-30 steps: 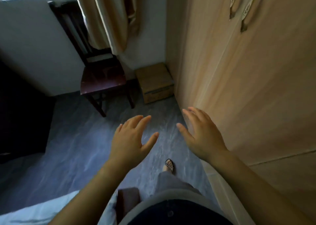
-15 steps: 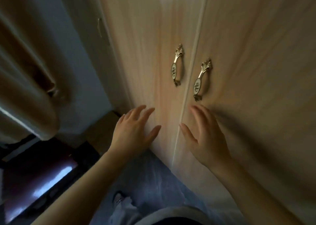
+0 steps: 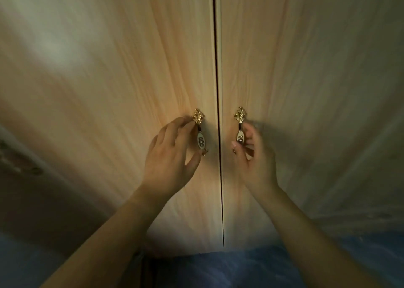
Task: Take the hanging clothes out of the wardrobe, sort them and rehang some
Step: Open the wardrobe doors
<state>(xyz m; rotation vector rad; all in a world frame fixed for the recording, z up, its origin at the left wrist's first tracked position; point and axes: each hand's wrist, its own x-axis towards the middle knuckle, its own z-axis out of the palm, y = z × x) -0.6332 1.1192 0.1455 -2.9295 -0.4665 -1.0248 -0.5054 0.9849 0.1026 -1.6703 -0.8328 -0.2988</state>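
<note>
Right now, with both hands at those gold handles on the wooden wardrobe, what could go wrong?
The left hand and blurred right hand are only just at the small ornate gold handles; neither grip looks settled, so either might slip off. The pale wooden wardrobe doors are shut with the person close, so they may swing into the body.

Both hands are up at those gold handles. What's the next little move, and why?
Probably close the left hand on the left handle and the right hand on the right handle, then pull: both wardrobe doors are shut, so no clothes show.
</note>
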